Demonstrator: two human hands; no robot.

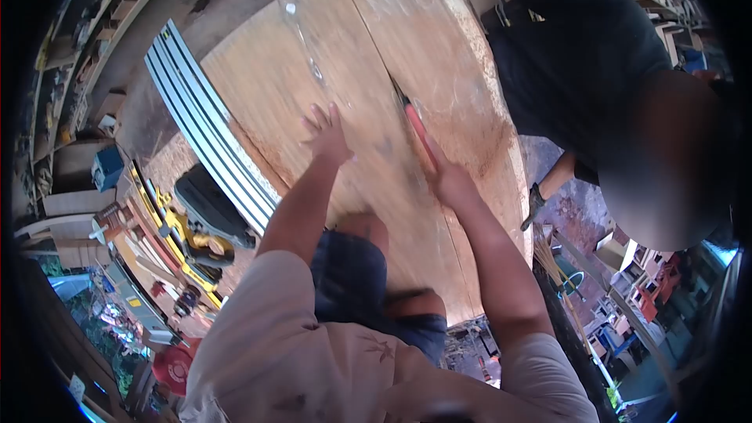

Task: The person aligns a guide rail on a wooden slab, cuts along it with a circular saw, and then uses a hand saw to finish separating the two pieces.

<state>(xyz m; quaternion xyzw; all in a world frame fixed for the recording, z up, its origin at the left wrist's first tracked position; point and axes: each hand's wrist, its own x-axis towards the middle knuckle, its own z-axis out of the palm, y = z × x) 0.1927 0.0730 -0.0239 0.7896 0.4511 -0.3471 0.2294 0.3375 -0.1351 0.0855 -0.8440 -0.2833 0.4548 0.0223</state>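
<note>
A large wooden slab (368,149) lies beneath both arms, with a long dark seam running down its length. My left hand (329,137) rests on the slab, left of the seam, with its fingers spread and nothing in it. My right hand (452,180) is wrapped round the red handle of a tool (417,127). The tool's dark tip meets the seam where a gap shows; its exact shape is too small to tell.
Metal rails (205,113) lie along the slab's left side. A co-worker in dark clothes (580,55) leans in at the right, gloved hands at the slab's edge. Yellow tools (184,227) and a black case (210,204) sit at the lower left.
</note>
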